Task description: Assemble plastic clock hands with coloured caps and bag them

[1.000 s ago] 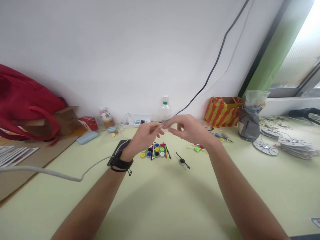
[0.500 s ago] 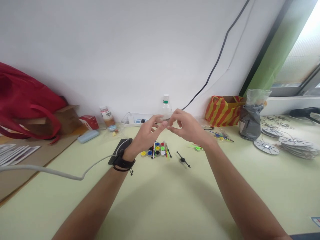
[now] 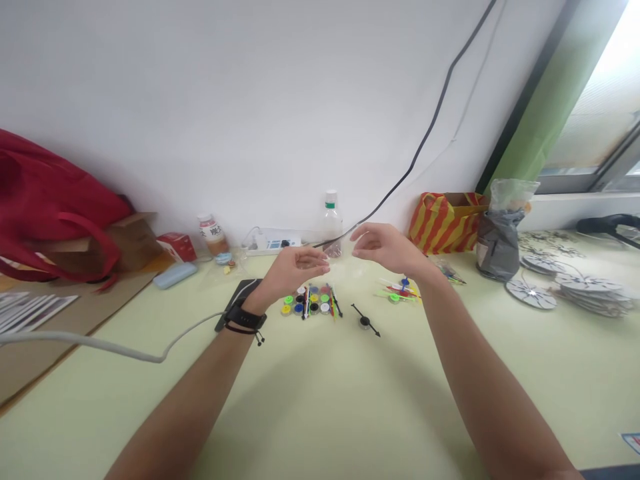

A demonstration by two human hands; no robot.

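My left hand (image 3: 295,275), with a dark band on its wrist, hovers above the near side of a cluster of small coloured round discs (image 3: 314,308). Its fingers and thumb are extended with a narrow gap, and I see nothing held. My right hand (image 3: 385,249) is raised to the right, fingers curved and apart, holding nothing visible. Thin coloured pointers (image 3: 306,303) lie among the discs. Nearer to me, a black double-ended pointer with a round hub (image 3: 365,322) rests on the table. Below the right hand are green, red and blue spinner pieces (image 3: 395,298).
A clear bottle (image 3: 331,223) stands by the wall behind my hands. A phone (image 3: 227,313) with a cable lies left, near a drink bottle (image 3: 213,233). At right are a striped bag (image 3: 433,223), a grey bag (image 3: 500,243) and stacked white discs (image 3: 595,293).
My hands, which were together at the fingertips, have moved apart. The right has shifted right and its fingers have opened; the left has drawn slightly lower.
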